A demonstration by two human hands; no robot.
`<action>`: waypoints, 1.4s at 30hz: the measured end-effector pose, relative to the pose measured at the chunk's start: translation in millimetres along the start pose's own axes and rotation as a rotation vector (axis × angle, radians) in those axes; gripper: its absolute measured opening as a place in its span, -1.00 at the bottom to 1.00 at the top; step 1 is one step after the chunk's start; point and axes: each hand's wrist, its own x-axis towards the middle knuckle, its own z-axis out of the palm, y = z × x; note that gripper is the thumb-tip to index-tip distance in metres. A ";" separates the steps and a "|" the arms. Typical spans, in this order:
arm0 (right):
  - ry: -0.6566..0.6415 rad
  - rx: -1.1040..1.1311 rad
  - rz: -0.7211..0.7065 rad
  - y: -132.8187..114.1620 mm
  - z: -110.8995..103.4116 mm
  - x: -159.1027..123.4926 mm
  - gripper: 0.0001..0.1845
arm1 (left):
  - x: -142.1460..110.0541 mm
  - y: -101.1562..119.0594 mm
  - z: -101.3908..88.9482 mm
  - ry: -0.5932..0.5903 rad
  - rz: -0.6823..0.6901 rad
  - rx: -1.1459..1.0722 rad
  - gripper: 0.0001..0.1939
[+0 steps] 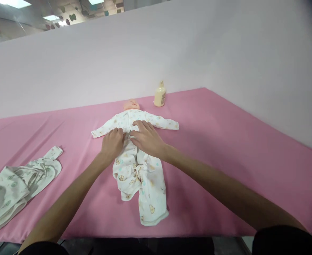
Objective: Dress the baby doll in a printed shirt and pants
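A doll lies on its back with its head (pixel 131 104) at the far end, dressed in a white baby outfit (pixel 153 191) printed with small bears. Its long sleeves are spread to both sides, and the legs of the outfit lie rumpled toward me. At the doll's waist, my left hand (pixel 113 143) is closed on the left edge of the cloth. My right hand (pixel 147 139) rests across the front of the waist, its fingers bent and gripping the fabric there. The cloth between my fingertips is partly hidden.
A pale yellow pump bottle (pixel 160 95) stands behind the doll, near the white wall (pixel 113 67). To the left lies a crumpled white garment with a leaf print (pixel 20 187). Pink cloth (pixel 211 170) covers the table, whose front edge is close to me.
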 end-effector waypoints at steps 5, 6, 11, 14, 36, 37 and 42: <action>-0.075 0.019 -0.054 -3.0 15.7 19.0 -0.74 | 7.6 -19.5 -10.0 0.053 -0.121 -0.459 -0.70; -0.091 0.027 -0.059 -4.1 18.0 23.5 -0.74 | 9.6 -21.9 -10.5 0.068 -0.146 -0.531 -0.70; -0.196 0.020 -0.135 -10.5 21.7 42.6 -0.82 | 9.3 -30.6 -6.4 0.065 -0.088 -0.679 -0.74; -0.311 0.012 -0.174 -12.5 19.1 48.7 -0.82 | -3.1 -44.6 -3.6 -0.038 -0.015 -0.641 -0.68; -0.108 -0.315 -0.340 -14.6 31.0 55.2 -0.72 | -35.2 -55.1 0.6 -0.040 0.152 -0.192 -0.72; -0.080 -0.331 -0.319 -14.2 33.6 55.7 -0.70 | -36.9 -53.5 0.4 -0.007 0.163 -0.196 -0.72; 0.010 -0.413 -0.187 -8.7 44.0 56.2 -0.62 | -43.4 -48.5 11.7 0.148 0.195 -0.132 -0.75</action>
